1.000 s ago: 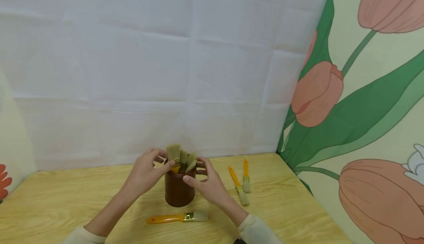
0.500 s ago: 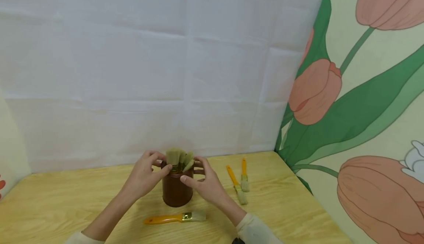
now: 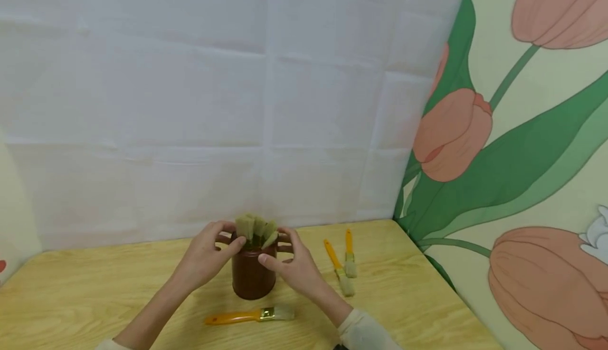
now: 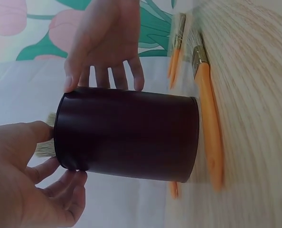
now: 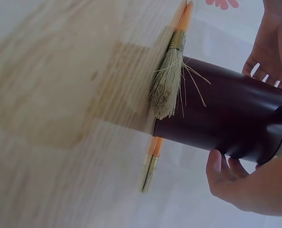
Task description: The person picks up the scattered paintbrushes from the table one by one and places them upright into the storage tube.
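Note:
A dark brown cylindrical cup point(image 3: 254, 276) stands upright on the wooden table, several paintbrushes point(image 3: 258, 227) in it with their pale bristles up. At its left rim, my left hand point(image 3: 201, 255) pinches the leftmost paintbrush point(image 3: 244, 227) between thumb and index finger; in the left wrist view, other fingertips of the left hand point(image 4: 22, 175) touch the cup wall. My right hand point(image 3: 299, 265) holds the cup's right side, thumb on the front below the rim and fingers around the far side. Inside the cup, the handles are hidden.
One paintbrush with an orange handle point(image 3: 237, 317) lies crosswise in front of the cup, bristles to the right. Two more, a nearer paintbrush point(image 3: 339, 268) and a farther paintbrush point(image 3: 350, 255), lie to its right. White sheeting point(image 3: 190, 128) hangs behind the wooden table point(image 3: 119, 281).
The leftmost paintbrush has sunk deeper into the cup; its orange handle, seen above the rim before, is now hidden. The left hand has lowered slightly with it. The right hand keeps its hold.

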A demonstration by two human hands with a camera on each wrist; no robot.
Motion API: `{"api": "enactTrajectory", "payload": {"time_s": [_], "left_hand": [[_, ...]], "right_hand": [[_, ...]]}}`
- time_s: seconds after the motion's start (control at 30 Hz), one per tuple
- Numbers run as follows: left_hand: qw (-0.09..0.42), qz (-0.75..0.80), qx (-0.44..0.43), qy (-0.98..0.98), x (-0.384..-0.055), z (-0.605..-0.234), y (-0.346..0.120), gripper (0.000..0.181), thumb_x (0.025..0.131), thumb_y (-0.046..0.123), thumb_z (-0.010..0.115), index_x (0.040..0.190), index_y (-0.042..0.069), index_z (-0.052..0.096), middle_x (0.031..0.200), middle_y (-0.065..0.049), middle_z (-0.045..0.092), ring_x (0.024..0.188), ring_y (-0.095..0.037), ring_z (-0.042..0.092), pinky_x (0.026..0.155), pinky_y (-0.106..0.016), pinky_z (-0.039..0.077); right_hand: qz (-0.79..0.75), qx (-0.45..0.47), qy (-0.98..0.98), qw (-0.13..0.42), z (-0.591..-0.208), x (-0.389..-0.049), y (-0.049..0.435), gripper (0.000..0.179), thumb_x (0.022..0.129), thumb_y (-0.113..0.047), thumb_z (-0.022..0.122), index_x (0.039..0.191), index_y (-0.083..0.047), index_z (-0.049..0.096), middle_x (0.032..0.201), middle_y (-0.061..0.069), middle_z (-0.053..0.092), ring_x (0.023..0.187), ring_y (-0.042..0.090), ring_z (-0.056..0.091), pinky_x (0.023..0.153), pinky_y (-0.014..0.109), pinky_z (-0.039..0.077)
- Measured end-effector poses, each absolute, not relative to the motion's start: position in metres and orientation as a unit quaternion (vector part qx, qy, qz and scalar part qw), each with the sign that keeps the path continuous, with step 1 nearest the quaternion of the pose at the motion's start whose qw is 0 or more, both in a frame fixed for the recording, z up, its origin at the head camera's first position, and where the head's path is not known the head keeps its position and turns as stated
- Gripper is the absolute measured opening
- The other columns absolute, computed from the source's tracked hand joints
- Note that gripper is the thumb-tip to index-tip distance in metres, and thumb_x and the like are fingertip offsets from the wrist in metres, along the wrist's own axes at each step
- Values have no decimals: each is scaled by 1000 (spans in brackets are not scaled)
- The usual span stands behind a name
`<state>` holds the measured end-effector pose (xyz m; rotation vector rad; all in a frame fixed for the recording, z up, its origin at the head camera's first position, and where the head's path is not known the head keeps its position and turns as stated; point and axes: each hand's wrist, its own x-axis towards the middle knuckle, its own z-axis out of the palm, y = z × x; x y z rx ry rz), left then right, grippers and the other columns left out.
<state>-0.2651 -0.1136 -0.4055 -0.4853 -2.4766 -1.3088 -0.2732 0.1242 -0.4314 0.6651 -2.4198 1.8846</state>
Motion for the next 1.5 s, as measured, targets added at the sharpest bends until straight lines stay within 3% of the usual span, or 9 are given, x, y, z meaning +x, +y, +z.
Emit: {"api": "enactTrajectory", "payload": {"time_s": [0.17,0.33,0.5,0.7,0.87,1.07,1.3,1.5], "left_hand": [[128,-470,-166,-857,-264,-404,-114,67,97,52,67,141,4,51,130,-14,57,111,-33,60,85,-48,54],[106,-474,-171,-857,-268,-406,-115,84,92,55,71,152,4,40,138,-17,52,117,-35,56,90,-52,51],[102,-475,-197,-851,-274,-413,-116,90,91,47,77,154,-1,34,143,-22,48,126,-39,50,97,-58,45],[65,-494,-206,-842,-279,-424,-120,96,88,45,80,157,4,28,150,-22,42,133,-45,44,103,-65,37],[64,-510,-209,-832,-281,-430,-127,94,85,46,83,156,10,34,147,-15,46,129,-41,51,100,-61,44],[66,-504,-203,-837,-278,-431,-137,97,85,47,83,157,7,32,150,-17,44,129,-44,50,94,-56,50],[52,-516,-203,-831,-275,-430,-143,98,87,44,82,159,7,27,152,-18,40,134,-44,44,92,-46,54],[56,-508,-205,-835,-275,-427,-141,101,86,46,82,159,6,26,152,-17,40,134,-43,45,92,-46,53]], "right_hand": [[598,210,-773,5,-432,-272,124,72,93,-41,75,153,-27,38,140,2,51,122,22,55,87,41,55],[604,211,-769,1,-431,-271,125,73,93,-42,76,153,-28,38,141,3,50,123,25,54,86,40,55],[604,220,-766,2,-432,-273,125,72,92,-44,76,153,-30,39,140,2,50,123,24,54,87,40,55],[588,239,-773,10,-435,-274,127,69,94,-41,75,153,-33,40,141,-1,52,124,20,55,96,47,50],[580,268,-769,0,-437,-277,127,70,97,-33,74,157,-30,38,146,-1,51,124,18,56,99,48,47],[544,292,-785,-38,-432,-279,133,76,95,-26,76,159,-27,35,149,2,49,125,25,56,95,40,50],[434,285,-849,-98,-423,-277,144,46,90,-20,80,131,-5,63,109,3,68,95,18,68,77,29,55],[384,296,-866,-120,-418,-268,147,33,89,-14,81,117,-3,68,91,-4,68,82,13,68,72,26,55]]}}
